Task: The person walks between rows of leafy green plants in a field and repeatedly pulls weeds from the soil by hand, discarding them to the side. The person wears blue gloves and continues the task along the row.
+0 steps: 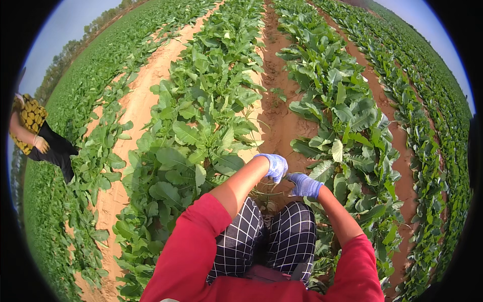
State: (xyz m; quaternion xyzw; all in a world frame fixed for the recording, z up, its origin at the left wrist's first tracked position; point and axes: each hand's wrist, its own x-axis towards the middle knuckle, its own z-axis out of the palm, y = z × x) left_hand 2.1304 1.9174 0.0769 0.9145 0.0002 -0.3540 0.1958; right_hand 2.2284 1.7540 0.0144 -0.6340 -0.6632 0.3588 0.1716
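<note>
My left hand (276, 168), in a blue-and-white knit glove, is closed over thin green stems (264, 193) above the sandy furrow. Close to its right is my right hand (306, 185), in a matching glove, with its fingers curled inward. The stems trail below and between the two hands; whether the right fingers grip them cannot be made out. Both hands are just in front of my knees, which are in checked trousers (241, 236). Leafy green crop plants (166, 190) grow close on the left, and another leafy row (351, 151) on the right.
The bare sandy furrow (277, 124) runs straight ahead between the crop rows. A wider sandy strip (145, 81) lies beyond the left row. At the far left another person (32, 124), in a yellow-and-black patterned top, stands among plants. More rows (426, 124) extend rightward.
</note>
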